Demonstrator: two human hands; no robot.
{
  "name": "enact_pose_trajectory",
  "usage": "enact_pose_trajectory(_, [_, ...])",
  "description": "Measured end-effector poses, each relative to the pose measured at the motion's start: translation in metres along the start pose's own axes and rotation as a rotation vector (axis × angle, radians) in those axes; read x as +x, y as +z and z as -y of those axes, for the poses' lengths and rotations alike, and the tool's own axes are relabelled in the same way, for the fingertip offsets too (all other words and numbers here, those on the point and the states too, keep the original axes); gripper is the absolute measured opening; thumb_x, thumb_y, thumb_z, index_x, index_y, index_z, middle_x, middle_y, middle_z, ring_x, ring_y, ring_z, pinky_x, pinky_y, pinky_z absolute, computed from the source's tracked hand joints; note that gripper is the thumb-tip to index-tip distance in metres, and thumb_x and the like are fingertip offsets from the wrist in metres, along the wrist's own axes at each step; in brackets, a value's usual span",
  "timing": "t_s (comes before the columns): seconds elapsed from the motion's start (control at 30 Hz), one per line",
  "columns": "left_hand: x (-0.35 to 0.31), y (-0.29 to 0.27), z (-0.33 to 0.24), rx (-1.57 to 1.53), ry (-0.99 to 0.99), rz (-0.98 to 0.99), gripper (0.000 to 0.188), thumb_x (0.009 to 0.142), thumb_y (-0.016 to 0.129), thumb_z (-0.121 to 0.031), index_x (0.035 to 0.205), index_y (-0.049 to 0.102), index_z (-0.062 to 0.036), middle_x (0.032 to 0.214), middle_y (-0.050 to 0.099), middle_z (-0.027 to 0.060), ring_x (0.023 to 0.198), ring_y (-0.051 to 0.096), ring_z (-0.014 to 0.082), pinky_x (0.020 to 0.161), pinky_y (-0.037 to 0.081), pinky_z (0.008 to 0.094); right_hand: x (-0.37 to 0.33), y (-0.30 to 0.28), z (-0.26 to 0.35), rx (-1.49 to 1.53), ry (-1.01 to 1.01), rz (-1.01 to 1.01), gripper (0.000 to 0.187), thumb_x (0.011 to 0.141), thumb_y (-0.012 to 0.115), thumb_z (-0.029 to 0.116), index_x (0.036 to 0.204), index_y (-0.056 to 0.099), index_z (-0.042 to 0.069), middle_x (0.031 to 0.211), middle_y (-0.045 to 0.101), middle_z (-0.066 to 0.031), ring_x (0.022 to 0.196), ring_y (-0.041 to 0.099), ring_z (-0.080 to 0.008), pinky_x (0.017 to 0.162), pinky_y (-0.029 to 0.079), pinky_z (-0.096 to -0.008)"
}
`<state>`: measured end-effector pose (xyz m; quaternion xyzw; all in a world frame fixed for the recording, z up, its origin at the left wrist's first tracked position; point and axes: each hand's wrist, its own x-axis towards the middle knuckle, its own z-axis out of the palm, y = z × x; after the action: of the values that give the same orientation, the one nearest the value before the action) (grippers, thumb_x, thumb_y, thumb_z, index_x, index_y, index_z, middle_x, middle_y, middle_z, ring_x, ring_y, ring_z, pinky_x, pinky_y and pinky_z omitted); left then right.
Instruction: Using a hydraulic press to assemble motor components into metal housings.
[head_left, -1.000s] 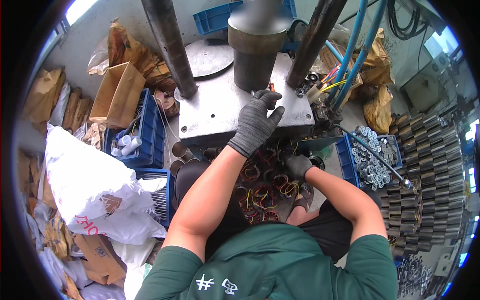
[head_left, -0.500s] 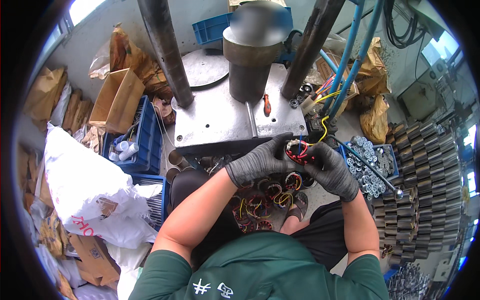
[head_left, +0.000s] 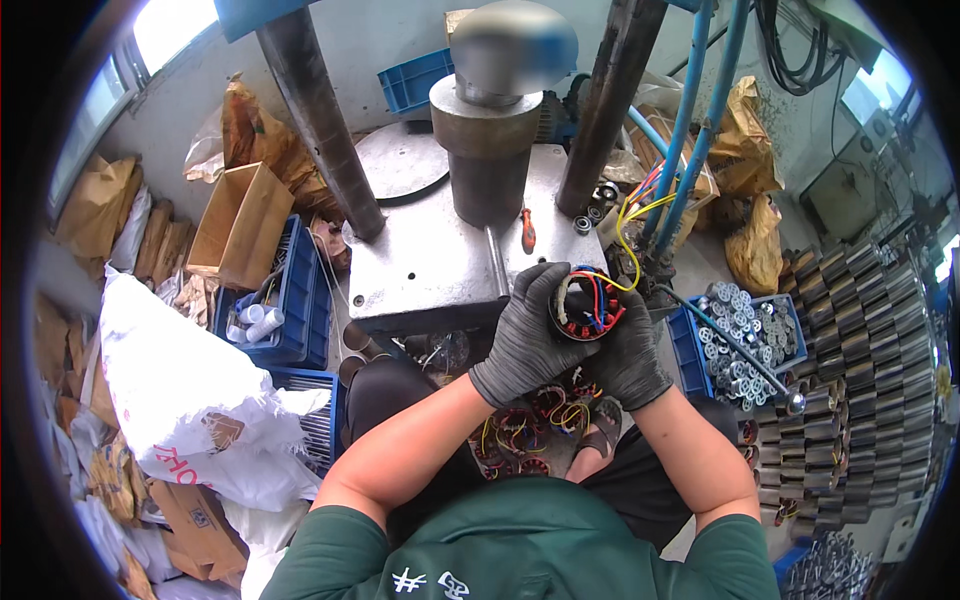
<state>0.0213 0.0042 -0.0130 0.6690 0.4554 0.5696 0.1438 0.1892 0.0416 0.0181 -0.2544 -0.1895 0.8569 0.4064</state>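
Note:
A motor stator (head_left: pixel 579 326), a round ring with red inner pieces and a white-laced winding, is held in front of the press by both my hands. Yellow, blue and red lead wires come out of its open face, and a yellow one loops up to the right. My left hand (head_left: pixel 530 342), in a dark grey glove, wraps round the left and lower side. My right hand (head_left: pixel 632 362), gloved alike, is closed round the lower right side, its fingers partly hidden behind the ring. Below, several similar stators (head_left: pixel 512 432) with coloured wires lie on the floor between my legs.
The press has a steel bed plate (head_left: pixel 425 268), a thick ram (head_left: pixel 487 185) and dark columns (head_left: pixel 320 130). A red screwdriver (head_left: pixel 528 232) and a metal rod (head_left: pixel 496 262) lie on the plate. To the right stand a blue crate (head_left: pixel 690 350) of metal parts, a ball-ended lever (head_left: pixel 740 345) and stacked metal cylinders (head_left: pixel 850 400).
The stator has turned so its open face shows more fully. My right hand has moved from the wires down to the ring's right side. The view has shifted slightly.

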Motion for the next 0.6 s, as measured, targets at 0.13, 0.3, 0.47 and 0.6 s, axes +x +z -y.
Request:
enact_pose_trajectory(0.13, [0.007, -0.006, 0.0, 0.072, 0.034, 0.124, 0.108, 0.063, 0.097, -0.026, 0.154, 0.042, -0.0097, 0.136, 0.054, 0.019, 0.126, 0.056, 0.0381, 0.11, 0.048, 0.0459, -0.002, -0.002, 0.006, -0.045, -0.045, 0.039, 0.05, 0.097, 0.067, 0.042, 0.132, 0.064, 0.006, 0.123, 0.071, -0.0108, 0.113, 0.068, -0.0249, 0.101, 0.057, -0.0426])
enact_pose_trajectory(0.3, [0.011, -0.011, -0.003, 0.067, 0.044, 0.282, 0.089, 0.067, 0.093, -0.026, 0.148, 0.056, -0.0141, 0.133, 0.056, 0.0204, 0.124, 0.057, 0.04, 0.108, 0.05, 0.0467, 0.001, -0.012, 0.008, -0.113, -0.048, 0.03, 0.049, 0.095, 0.071, 0.037, 0.131, 0.064, 0.004, 0.121, 0.071, -0.0098, 0.11, 0.069, -0.0235, 0.099, 0.058, -0.0403])
enact_pose_trajectory(0.47, [0.013, -0.019, -0.007, 0.07, -0.022, 0.359, 0.079, 0.07, 0.092, -0.023, 0.143, 0.062, -0.0141, 0.134, 0.055, 0.0191, 0.124, 0.057, 0.0384, 0.111, 0.046, 0.0458, -0.003, -0.019, 0.008, -0.289, -0.104, 0.103, 0.052, 0.09, 0.077, 0.023, 0.136, 0.061, 0.003, 0.123, 0.069, -0.01, 0.112, 0.069, -0.0233, 0.099, 0.057, -0.0381])
enact_pose_trajectory(0.6, [0.009, -0.012, -0.002, -0.463, -0.113, 0.307, 0.072, 0.084, 0.087, -0.022, 0.147, 0.056, -0.0093, 0.137, 0.055, 0.0141, 0.128, 0.056, 0.0292, 0.111, 0.046, 0.0417, -0.01, -0.022, 0.009, -0.476, -0.186, 0.056, 0.065, 0.086, 0.078, 0.014, 0.145, 0.053, 0.005, 0.132, 0.064, -0.0123, 0.119, 0.066, -0.027, 0.104, 0.056, -0.0451])
